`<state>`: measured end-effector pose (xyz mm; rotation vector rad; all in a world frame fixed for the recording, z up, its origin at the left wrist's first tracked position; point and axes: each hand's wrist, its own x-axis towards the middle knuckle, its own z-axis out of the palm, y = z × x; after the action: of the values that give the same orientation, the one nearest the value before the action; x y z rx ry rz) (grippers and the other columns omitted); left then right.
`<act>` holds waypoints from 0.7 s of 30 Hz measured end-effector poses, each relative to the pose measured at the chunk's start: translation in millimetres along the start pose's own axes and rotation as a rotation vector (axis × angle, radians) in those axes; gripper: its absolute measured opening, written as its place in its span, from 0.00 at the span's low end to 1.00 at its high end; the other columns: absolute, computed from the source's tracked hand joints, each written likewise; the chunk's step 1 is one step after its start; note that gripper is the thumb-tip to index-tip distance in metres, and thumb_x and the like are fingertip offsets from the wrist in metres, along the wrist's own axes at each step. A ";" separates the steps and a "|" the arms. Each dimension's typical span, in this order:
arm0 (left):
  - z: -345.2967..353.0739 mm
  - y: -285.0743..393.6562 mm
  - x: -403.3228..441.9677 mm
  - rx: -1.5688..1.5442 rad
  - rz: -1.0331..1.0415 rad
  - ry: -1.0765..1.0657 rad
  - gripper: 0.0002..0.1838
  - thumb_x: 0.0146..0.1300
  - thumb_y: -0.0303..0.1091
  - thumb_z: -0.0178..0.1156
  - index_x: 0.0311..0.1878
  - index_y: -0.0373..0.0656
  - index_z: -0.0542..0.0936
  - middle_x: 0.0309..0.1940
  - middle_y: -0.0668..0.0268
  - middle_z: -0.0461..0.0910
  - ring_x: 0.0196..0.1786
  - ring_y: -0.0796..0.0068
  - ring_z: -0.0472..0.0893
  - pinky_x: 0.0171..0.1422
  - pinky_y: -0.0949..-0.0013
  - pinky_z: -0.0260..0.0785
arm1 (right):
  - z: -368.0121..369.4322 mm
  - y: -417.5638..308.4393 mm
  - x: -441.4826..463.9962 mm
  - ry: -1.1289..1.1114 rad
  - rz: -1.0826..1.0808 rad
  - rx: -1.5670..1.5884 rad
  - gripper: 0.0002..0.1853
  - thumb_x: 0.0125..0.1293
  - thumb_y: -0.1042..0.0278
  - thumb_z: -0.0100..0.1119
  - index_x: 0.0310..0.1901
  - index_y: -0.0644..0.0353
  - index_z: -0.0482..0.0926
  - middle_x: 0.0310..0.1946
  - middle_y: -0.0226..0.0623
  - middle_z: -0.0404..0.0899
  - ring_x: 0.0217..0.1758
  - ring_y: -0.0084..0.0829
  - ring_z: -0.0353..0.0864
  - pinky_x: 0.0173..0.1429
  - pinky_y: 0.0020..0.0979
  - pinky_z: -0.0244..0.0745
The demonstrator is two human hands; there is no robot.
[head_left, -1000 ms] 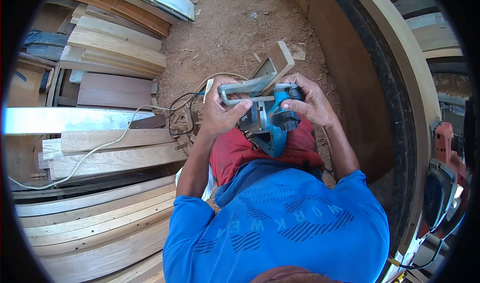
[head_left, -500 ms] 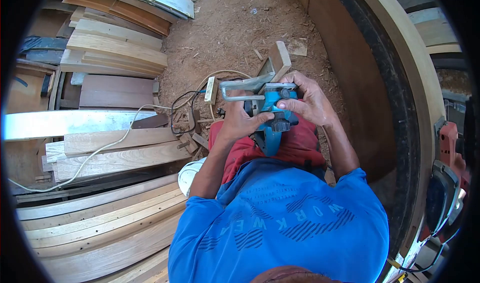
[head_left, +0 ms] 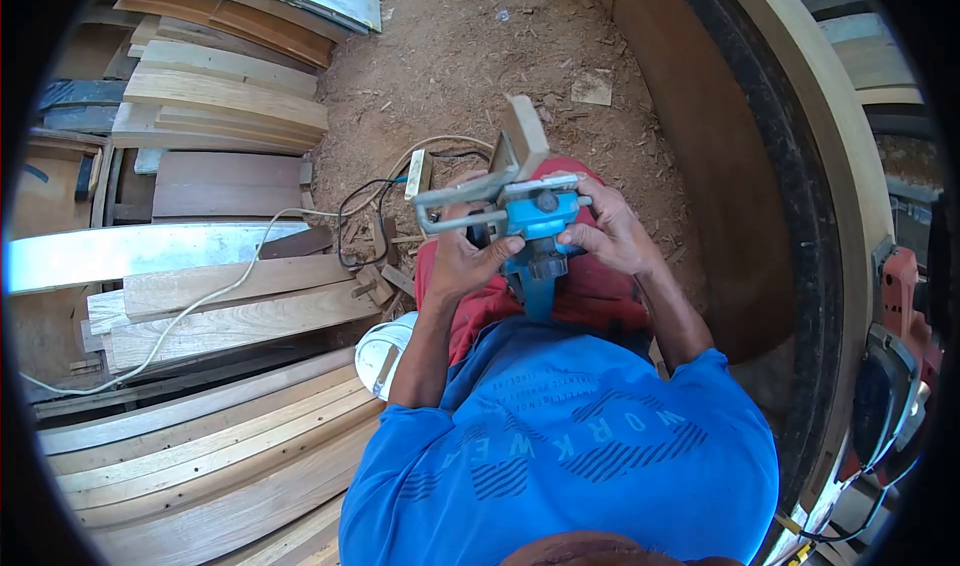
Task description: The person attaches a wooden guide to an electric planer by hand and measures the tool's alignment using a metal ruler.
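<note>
In my lap, above red trousers, I hold a teal electric hand planer [head_left: 538,222] with a dark knob on its near side. My left hand [head_left: 463,263] is closed around its left side, thumb resting on the body. On the opposite side my right hand [head_left: 614,234] grips the planer, with the thumb on the teal housing. A bent metal guide [head_left: 455,192] sticks out to the left from the tool. Fixed or resting against that guide is a short wooden piece [head_left: 526,138], tilted upward. The fingers beneath the planer are partly hidden.
Stacked boards [head_left: 225,96] lie along the left. A power strip [head_left: 420,174] with cables sits on the sawdust-covered floor [head_left: 460,56]. A white bucket-like container [head_left: 378,354] stands by my left leg. A curved wooden panel [head_left: 740,166] and a red tool [head_left: 900,296] are at right.
The planer, guide and wooden piece have moved left and slightly toward me. My right hand has shifted left and a little lower along with them; both hands keep their grip.
</note>
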<state>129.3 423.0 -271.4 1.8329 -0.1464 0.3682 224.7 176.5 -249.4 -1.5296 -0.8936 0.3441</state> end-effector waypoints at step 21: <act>14.7 0.6 0.4 0.328 0.430 -0.122 0.39 0.51 0.59 0.84 0.60 0.49 0.81 0.75 0.46 0.70 0.75 0.40 0.71 0.77 0.41 0.61 | 0.7 -26.4 -35.9 0.231 -0.238 -0.261 0.14 0.68 0.73 0.65 0.54 0.66 0.83 0.46 0.49 0.87 0.52 0.51 0.86 0.60 0.49 0.79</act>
<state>132.1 408.8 -274.4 2.1454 -0.6007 0.6074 192.1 149.9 -234.8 -1.6393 -0.9504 -0.1253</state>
